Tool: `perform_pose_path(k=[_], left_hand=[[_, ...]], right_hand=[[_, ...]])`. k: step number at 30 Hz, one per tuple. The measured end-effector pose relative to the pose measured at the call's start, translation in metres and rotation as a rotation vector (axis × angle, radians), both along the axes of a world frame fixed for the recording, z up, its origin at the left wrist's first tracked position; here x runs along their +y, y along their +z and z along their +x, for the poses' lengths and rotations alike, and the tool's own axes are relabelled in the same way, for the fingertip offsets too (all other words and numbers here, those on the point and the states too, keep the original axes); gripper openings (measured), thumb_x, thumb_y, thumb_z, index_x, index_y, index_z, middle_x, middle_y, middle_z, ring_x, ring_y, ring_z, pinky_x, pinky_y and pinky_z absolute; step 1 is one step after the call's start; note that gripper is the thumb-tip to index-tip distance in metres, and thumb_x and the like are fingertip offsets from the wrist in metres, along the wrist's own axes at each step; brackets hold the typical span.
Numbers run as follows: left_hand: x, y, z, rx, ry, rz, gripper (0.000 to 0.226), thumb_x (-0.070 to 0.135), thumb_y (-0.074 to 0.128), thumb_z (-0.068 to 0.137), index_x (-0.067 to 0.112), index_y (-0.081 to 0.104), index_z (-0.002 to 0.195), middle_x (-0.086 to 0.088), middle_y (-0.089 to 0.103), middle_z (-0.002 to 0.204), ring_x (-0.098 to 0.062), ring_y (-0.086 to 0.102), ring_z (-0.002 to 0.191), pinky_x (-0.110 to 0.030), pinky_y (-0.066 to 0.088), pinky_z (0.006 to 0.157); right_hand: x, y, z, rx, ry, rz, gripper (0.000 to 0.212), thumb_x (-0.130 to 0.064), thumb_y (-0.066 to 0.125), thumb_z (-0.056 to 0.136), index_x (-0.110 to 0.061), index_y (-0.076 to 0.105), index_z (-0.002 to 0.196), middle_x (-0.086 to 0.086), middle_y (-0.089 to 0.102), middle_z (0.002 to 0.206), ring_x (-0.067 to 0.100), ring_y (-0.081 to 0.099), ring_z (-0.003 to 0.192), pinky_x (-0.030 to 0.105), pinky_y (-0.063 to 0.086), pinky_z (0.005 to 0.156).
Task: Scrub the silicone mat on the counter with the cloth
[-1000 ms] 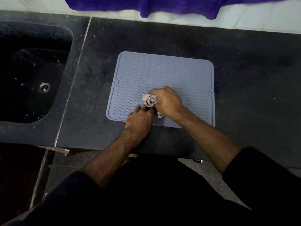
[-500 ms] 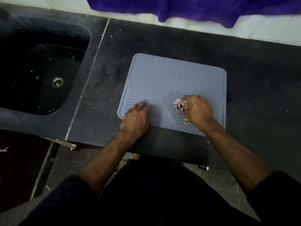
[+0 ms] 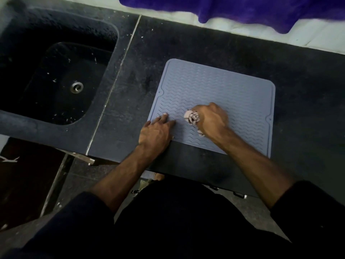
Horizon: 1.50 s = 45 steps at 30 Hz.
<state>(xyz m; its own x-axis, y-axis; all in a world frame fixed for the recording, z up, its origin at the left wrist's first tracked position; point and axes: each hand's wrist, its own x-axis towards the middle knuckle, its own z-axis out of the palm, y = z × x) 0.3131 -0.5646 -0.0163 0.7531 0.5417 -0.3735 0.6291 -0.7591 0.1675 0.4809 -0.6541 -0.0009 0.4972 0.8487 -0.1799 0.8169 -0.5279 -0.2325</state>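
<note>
- Dark stone table [image 3: 205, 43] with a sunken sink [image 3: 56, 81] at its left end; a purple fabric [image 3: 261, 10] hangs beyond the far edge.
- Grey-blue ribbed silicone mat [image 3: 233, 94] lies flat near the table's front edge.
- Right hand [image 3: 211, 121] is curled around a bunched pale cloth [image 3: 190, 116], pressed onto the mat's front-middle.
- Left hand [image 3: 156, 132], fingers flat, presses the mat's front-left corner.
- Most unscrubbed ribbing likely lies beyond and to the right of the cloth.

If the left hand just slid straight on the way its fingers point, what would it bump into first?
Probably nothing solid soon: the left hand lies flat on the grey-blue ribbed silicone mat, fingers aimed up and right. The line runs over bare mat, passing just left of the crumpled pinkish cloth, towards the mat's raised far rim.
</note>
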Motion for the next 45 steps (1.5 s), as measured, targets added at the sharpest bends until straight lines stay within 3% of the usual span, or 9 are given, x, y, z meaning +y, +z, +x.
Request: perform_pose_path(k=[5,10,13,21,24,30,39,42,45], left_hand=[[0.000,0.004,0.003,0.005,-0.034,0.036,0.060,0.036,0.054,0.094,0.029,0.029,0.148,-0.006,0.017,0.159,-0.027,0.030,0.140,-0.042,0.028,0.112],[-0.002,0.013,0.004,-0.025,-0.052,0.101,0.052,0.034,0.056,0.092,0.025,0.040,0.141,-0.007,0.041,0.145,-0.027,0.048,0.123,-0.039,0.041,0.098],[-0.001,0.016,0.003,-0.053,-0.036,0.128,0.044,0.033,0.057,0.092,0.025,0.047,0.134,-0.006,0.054,0.130,-0.025,0.055,0.113,-0.036,0.044,0.090],[0.004,0.017,0.002,0.020,-0.068,0.052,0.060,0.032,0.057,0.094,0.031,0.029,0.147,-0.005,0.019,0.158,-0.028,0.037,0.136,-0.043,0.036,0.105],[0.003,0.017,0.004,0.027,-0.071,0.056,0.057,0.029,0.057,0.094,0.029,0.033,0.145,-0.007,0.024,0.155,-0.027,0.039,0.134,-0.043,0.038,0.104],[0.002,0.020,0.007,0.007,-0.074,0.147,0.042,0.024,0.056,0.093,0.024,0.047,0.134,-0.005,0.053,0.130,-0.024,0.056,0.113,-0.038,0.046,0.087],[0.008,0.019,0.005,0.051,-0.126,0.057,0.059,0.027,0.060,0.092,0.027,0.033,0.144,-0.010,0.022,0.156,-0.028,0.038,0.135,-0.044,0.039,0.102],[0.006,0.018,0.007,0.073,-0.131,0.072,0.057,0.026,0.058,0.092,0.025,0.033,0.144,-0.010,0.026,0.154,-0.028,0.041,0.132,-0.043,0.041,0.099],[0.005,0.020,0.008,0.050,-0.124,0.126,0.045,0.023,0.052,0.095,0.022,0.040,0.139,-0.007,0.047,0.137,-0.025,0.052,0.119,-0.040,0.046,0.089]], right_hand=[[-0.016,0.005,0.010,0.043,-0.065,-0.041,0.016,-0.016,0.067,0.084,-0.016,0.069,0.099,0.008,0.071,0.089,0.027,0.066,0.082,0.027,0.046,0.063],[0.043,0.006,-0.016,0.161,0.059,0.037,0.038,-0.021,0.072,0.078,-0.026,0.065,0.116,0.009,0.062,0.104,0.029,0.058,0.095,0.036,0.051,0.081],[0.063,-0.002,-0.030,0.151,0.123,-0.018,0.034,-0.021,0.070,0.080,-0.028,0.066,0.113,0.009,0.064,0.105,0.030,0.061,0.097,0.039,0.054,0.081],[-0.001,0.002,0.000,0.070,-0.096,-0.032,0.019,-0.018,0.073,0.080,-0.018,0.070,0.099,0.006,0.072,0.085,0.021,0.064,0.073,0.024,0.041,0.061],[0.010,0.005,-0.002,0.099,-0.080,0.006,0.012,-0.019,0.070,0.082,-0.018,0.070,0.094,0.006,0.072,0.086,0.025,0.067,0.079,0.026,0.046,0.063],[0.080,0.001,-0.033,0.183,0.081,-0.018,0.032,-0.020,0.076,0.075,-0.026,0.069,0.106,0.005,0.070,0.098,0.027,0.065,0.092,0.036,0.054,0.078],[0.018,-0.001,-0.002,0.070,-0.098,-0.025,0.014,-0.017,0.069,0.082,-0.017,0.069,0.096,0.007,0.071,0.084,0.026,0.067,0.076,0.030,0.054,0.064],[0.034,0.003,-0.009,0.105,-0.080,0.010,0.013,-0.016,0.070,0.081,-0.019,0.069,0.094,0.006,0.070,0.084,0.026,0.066,0.079,0.031,0.053,0.066],[0.073,0.007,-0.029,0.168,0.012,0.027,0.034,-0.019,0.074,0.078,-0.025,0.067,0.111,0.006,0.068,0.101,0.026,0.063,0.091,0.037,0.054,0.080]])
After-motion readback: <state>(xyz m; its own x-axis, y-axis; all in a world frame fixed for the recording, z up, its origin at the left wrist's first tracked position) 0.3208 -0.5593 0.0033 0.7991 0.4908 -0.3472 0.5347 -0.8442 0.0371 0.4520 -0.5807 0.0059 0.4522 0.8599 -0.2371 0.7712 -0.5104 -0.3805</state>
